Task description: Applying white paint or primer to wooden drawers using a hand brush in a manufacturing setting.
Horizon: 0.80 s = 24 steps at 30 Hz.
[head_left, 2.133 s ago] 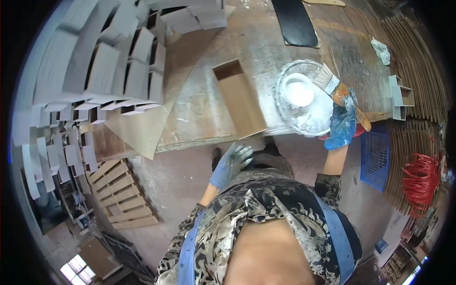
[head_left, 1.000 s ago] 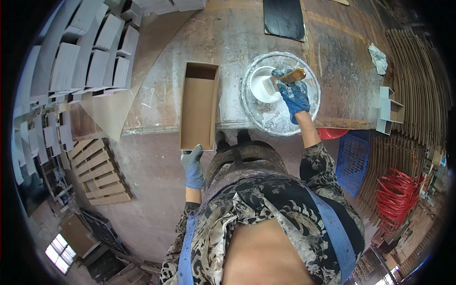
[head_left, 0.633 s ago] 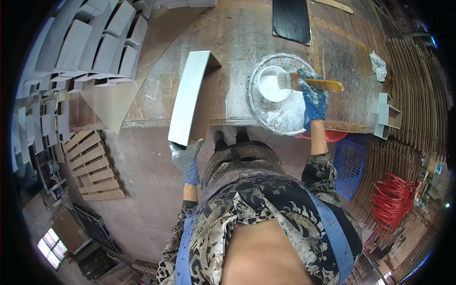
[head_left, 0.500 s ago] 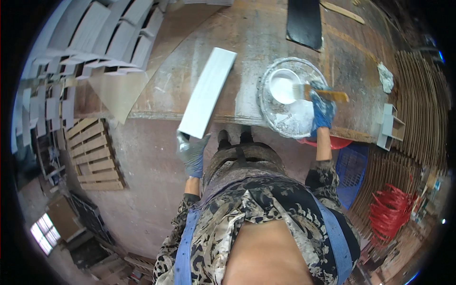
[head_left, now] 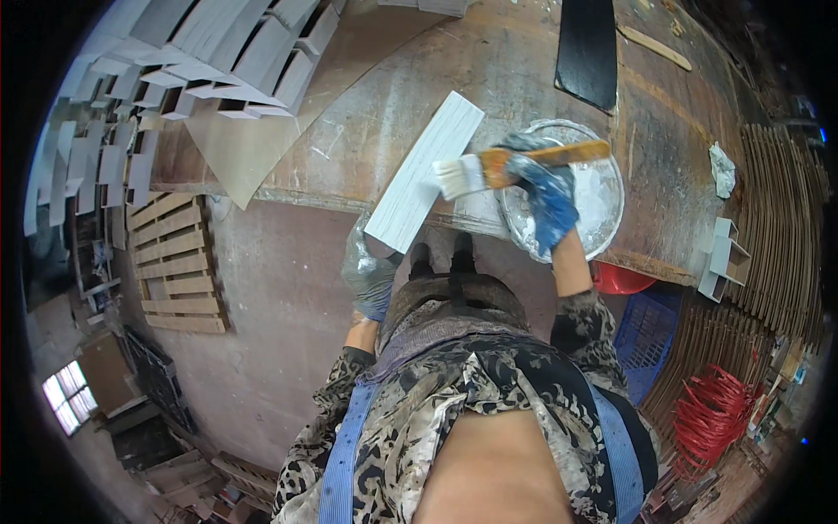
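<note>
The fingers of the right hand (head_left: 546, 196), in a blue glove smeared with paint, are closed around the wooden handle of a wide brush (head_left: 489, 168), whose white bristles touch the right edge of a long white box (head_left: 425, 171). The fingers of the left hand (head_left: 371, 271), in a grey glove, curl around the near end of that box and hold it tilted, its far end resting on the workbench (head_left: 524, 70).

The upturned face of the box looks evenly white already, so the coating seems well along; the brush is at the side edge, and whether the hidden faces are done cannot be told.

Largest around it is the workbench, worn and streaked with old paint. To the far left, rows of grey-white boxes (head_left: 218, 52) stand on a brown sheet. On the floor to the left lies a wooden pallet (head_left: 179, 262). Just right of the box sits a round paint basin (head_left: 594, 188), partly under the right hand. A black panel (head_left: 587, 48) lies farther off, a blue crate (head_left: 650, 336) stands under the bench, and a crumpled rag (head_left: 722, 170) lies at the right. Nothing blocks the brush.
</note>
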### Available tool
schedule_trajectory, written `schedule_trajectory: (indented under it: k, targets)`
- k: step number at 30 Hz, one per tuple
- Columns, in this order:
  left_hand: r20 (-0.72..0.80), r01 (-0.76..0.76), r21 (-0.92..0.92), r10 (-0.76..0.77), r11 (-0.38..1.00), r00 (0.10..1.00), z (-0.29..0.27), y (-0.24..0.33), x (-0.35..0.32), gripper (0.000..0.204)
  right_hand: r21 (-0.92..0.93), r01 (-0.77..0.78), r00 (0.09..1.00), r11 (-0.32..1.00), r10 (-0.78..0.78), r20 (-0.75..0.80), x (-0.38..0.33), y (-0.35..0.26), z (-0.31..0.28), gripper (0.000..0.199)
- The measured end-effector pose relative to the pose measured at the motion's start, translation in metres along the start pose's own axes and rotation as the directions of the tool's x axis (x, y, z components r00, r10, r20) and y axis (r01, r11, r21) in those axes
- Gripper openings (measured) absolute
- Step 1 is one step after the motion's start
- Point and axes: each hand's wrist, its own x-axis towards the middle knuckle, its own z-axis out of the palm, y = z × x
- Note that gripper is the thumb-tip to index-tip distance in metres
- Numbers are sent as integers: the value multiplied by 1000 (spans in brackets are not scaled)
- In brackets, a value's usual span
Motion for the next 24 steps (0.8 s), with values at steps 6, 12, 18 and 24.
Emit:
schedule_trajectory:
  k: [6,12,18,24]
  targets:
    - [12,24,50,-25,998,1000,-8,4,-6,70,-183,-77,996,980,69,-53,65,1,18,27]
    - [24,50,-31,-50,998,998,-9,1,-5,68,-871,465,827,155,-427,366,55,17,10,24]
    - [84,112,-20,-110,994,990,-11,0,-4,62,-389,883,452,261,-256,854,-46,60,74,50]
    - [60,114,26,-115,993,992,-7,-7,-4,67,96,-176,859,980,105,502,-44,55,79,26]
